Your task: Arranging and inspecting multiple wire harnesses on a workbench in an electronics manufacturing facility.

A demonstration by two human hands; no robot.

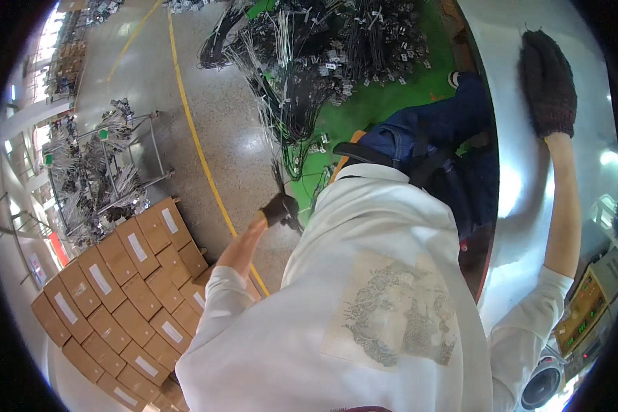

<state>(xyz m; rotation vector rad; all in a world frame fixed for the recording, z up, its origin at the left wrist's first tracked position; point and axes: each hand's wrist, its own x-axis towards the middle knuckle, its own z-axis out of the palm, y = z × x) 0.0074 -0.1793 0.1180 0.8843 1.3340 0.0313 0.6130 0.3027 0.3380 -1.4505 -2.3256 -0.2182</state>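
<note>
My right hand (548,86) wears a dark knitted glove and lies flat on the pale, shiny tabletop (518,240), fingers stretched out together and nothing in it. Down beside my seat on the left, my left hand (280,210), also in a dark glove, is closed around a bundle of thin cables (277,173). The bundle runs up toward a large heap of black and grey cables (364,48) with small connectors and white tags on the green floor. My left fingers are partly hidden.
Stacked brown cartons (127,302) stand at the lower left. Behind them, a metal rack (159,147) carries more cable bundles. A yellow line (198,147) crosses the grey floor. On the right sit an instrument with lit digits (584,312) and a round black device (542,384).
</note>
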